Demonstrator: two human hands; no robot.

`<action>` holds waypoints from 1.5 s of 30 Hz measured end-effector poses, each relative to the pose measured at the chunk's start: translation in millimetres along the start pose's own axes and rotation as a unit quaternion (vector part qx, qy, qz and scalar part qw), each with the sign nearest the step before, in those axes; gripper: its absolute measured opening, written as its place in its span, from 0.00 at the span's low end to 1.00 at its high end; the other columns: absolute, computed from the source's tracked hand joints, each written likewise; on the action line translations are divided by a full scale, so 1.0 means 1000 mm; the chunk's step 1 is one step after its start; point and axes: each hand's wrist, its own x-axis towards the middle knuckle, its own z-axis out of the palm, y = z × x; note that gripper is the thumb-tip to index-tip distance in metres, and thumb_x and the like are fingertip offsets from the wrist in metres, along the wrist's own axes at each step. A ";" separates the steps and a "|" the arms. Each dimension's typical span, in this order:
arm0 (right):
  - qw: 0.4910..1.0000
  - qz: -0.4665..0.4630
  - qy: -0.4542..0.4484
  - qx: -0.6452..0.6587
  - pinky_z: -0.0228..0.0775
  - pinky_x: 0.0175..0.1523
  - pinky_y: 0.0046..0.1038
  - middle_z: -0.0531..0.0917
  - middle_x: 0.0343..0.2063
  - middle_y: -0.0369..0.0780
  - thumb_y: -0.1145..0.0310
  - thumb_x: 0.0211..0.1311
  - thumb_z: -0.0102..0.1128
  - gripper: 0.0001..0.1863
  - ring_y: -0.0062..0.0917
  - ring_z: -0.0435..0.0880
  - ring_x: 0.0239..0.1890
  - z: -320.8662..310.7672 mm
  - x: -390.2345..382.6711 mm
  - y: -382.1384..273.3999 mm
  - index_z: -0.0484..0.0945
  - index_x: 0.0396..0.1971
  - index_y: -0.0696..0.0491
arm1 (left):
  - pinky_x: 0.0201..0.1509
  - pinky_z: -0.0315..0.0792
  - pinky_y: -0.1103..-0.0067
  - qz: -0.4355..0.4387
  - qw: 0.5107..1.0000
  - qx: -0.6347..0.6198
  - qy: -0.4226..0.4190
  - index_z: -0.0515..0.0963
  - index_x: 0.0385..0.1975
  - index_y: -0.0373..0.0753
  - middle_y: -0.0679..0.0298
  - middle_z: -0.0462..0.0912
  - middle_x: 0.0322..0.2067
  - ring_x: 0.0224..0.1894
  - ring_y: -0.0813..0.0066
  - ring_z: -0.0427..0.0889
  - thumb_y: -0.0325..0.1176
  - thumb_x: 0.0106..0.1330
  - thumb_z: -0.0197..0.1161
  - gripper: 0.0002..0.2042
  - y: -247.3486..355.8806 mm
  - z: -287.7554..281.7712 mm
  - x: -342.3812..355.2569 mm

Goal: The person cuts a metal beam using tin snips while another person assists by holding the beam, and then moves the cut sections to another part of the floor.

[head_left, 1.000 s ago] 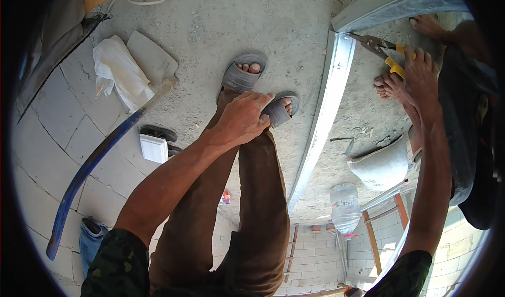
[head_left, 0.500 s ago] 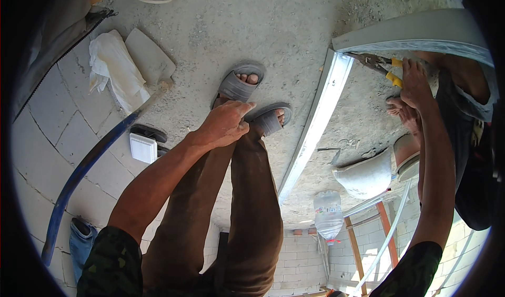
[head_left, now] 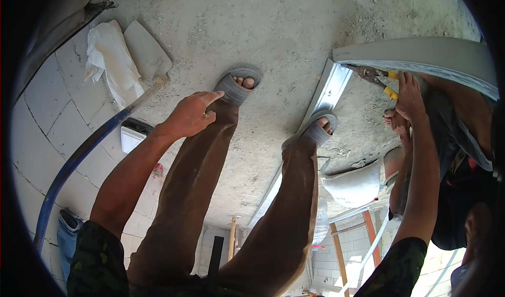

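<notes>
My right hand (head_left: pixel 410 98) is wrapped round the yellow handles of tin snips (head_left: pixel 372 76). Their dark jaws rest at the corner where a shiny metal channel (head_left: pixel 333 86) meets a grey metal strip (head_left: pixel 410 49). My left hand (head_left: pixel 192 115) holds nothing, its index finger and thumb apart, over my left leg near the sandal (head_left: pixel 235 89). My right foot, in a grey sandal (head_left: pixel 316 130), is at the channel and covers part of it.
At the right a co-worker (head_left: pixel 463 207) crouches close by the strip. A white sack (head_left: pixel 355 184) and a plastic bottle (head_left: pixel 320 223) lie beyond my right leg. On the left are a blue-handled tool (head_left: pixel 79 160), a white cloth (head_left: pixel 113 60) and a block wall (head_left: pixel 37 155).
My right foot has stepped right, onto or over the channel, widening my stance. My left hand has moved left. The tin snips stay at the corner in my right hand.
</notes>
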 end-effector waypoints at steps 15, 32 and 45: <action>0.998 -0.049 -0.048 0.015 0.63 0.57 0.38 0.70 0.44 0.48 0.77 0.36 0.64 0.30 0.44 0.68 0.52 0.012 0.023 0.011 0.64 0.46 0.58 | 0.62 0.65 0.71 -0.060 0.997 -0.037 0.019 0.68 0.58 0.31 0.46 0.73 0.55 0.57 0.54 0.73 0.25 0.55 0.56 0.27 -0.021 0.016 -0.016; 0.989 -0.042 -0.135 0.049 0.70 0.49 0.45 0.76 0.37 0.54 0.76 0.43 0.58 0.25 0.50 0.78 0.43 -0.021 0.019 -0.005 0.64 0.46 0.60 | 0.63 0.65 0.71 -0.078 0.986 -0.125 0.075 0.67 0.58 0.31 0.45 0.73 0.54 0.57 0.52 0.73 0.28 0.57 0.56 0.26 -0.002 0.035 -0.032; 0.962 0.060 -0.265 -0.038 0.73 0.49 0.40 0.82 0.37 0.54 0.69 0.47 0.57 0.24 0.45 0.82 0.44 -0.121 0.015 -0.075 0.67 0.46 0.64 | 0.45 0.72 0.75 -0.128 0.964 -0.211 0.098 0.67 0.61 0.38 0.51 0.79 0.48 0.49 0.63 0.80 0.29 0.59 0.58 0.27 -0.022 0.053 -0.055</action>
